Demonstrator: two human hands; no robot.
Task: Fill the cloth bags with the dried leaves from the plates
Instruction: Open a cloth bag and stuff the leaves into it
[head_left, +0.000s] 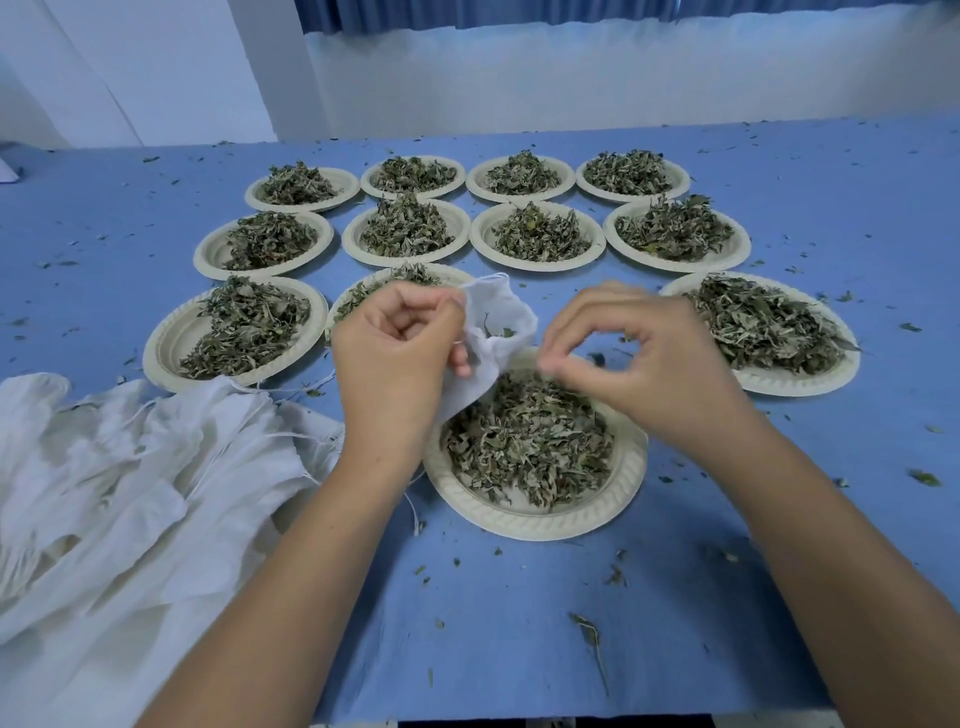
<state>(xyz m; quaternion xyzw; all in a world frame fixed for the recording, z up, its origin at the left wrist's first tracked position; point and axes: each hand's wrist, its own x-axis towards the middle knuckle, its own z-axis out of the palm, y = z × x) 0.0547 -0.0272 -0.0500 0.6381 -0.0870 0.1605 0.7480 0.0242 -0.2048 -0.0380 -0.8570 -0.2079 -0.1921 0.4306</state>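
Room: white wall (519, 83) at the back, blue curtain (571, 13) hanging along the top.
Worktop: the worktop (519, 649) is covered in blue cloth and dotted all over with leaf crumbs (589, 631).
Far plates: two rows of four pale plates (524, 262), each heaped with dried leaves (537, 231).
Near row: one loaded plate on the left (161, 364), one half hidden behind the left grip, one loaded plate on the right (810, 387).
Closest plate: the nearest plate (519, 522) sits right under both grips, with a flatter spread of leaves (524, 441) in it.
Spare bags: a rumpled heap of white cloth bags (130, 467) with loose drawstrings lies at the left edge.
Left grip: the left grip (395, 353) has its fingers curled round one white cloth bag (498, 322), holding it above the nearest plate's far rim.
Bag: mouth gaping toward the right, and a few leaf bits show inside.
Right grip: the right grip (639, 364) hangs over the same plate, just beside the bag's mouth, thumb and fingertips drawn together in a ring. It is blurred, so I cannot tell whether anything is pinched between them.
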